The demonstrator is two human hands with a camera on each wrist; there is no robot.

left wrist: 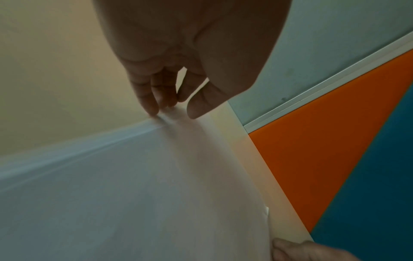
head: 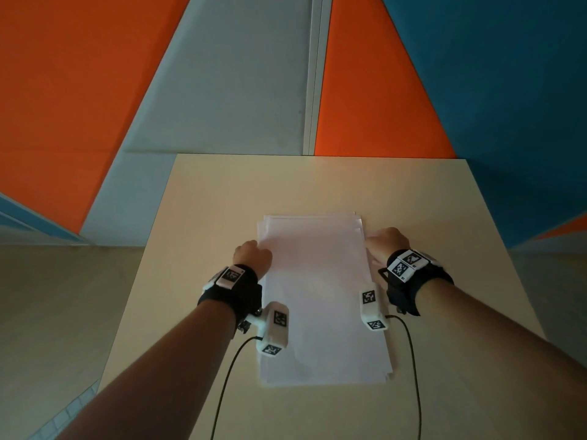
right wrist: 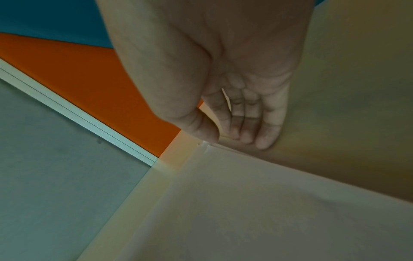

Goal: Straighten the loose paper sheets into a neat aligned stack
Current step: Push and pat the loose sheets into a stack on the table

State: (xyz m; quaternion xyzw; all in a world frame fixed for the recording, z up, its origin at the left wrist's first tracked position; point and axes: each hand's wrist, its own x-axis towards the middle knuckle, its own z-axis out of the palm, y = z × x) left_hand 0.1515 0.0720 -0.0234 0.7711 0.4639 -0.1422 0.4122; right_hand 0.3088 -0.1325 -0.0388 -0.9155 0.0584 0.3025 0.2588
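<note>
Sheets [head: 320, 296]: white stack flat on the table [head: 203, 223], long edges running away from the body; far edges fanned, a few corners stepping out at the far right, near right corner also showing offset layers.
Left hand [head: 252, 257]: at the stack's left long edge, toward the far half; in the left wrist view fingers [left wrist: 154, 98] pointing down, close together, tips touching the edge where paper meets table, thumb [left wrist: 201, 104] set apart on the top sheet — narrow spread, not clearly pinching anything.
Right hand [head: 386, 244]: mirrored at the right long edge near the far corner; in the right wrist view fingers [right wrist: 250, 123] straight and side by side, tips on the table just beside the edge, thumb tip at the corner of the sheets.
Step, as judged: squeezing the two long sides inward to bring them flush; short ends not yet squared.
Progress, as judged: roughly midway — sides nearly true, far end still staggered.
Risk — buckling: pushing inward too hard from both sides could bow the top sheets upward instead of sliding them.
Risk — skew: hands both sit toward the far half, so uneven pressure could pivot the near end out of line.
Risk — slip: fingertips riding over the thin edge could drag only the top sheet and worsen the fan.
</note>
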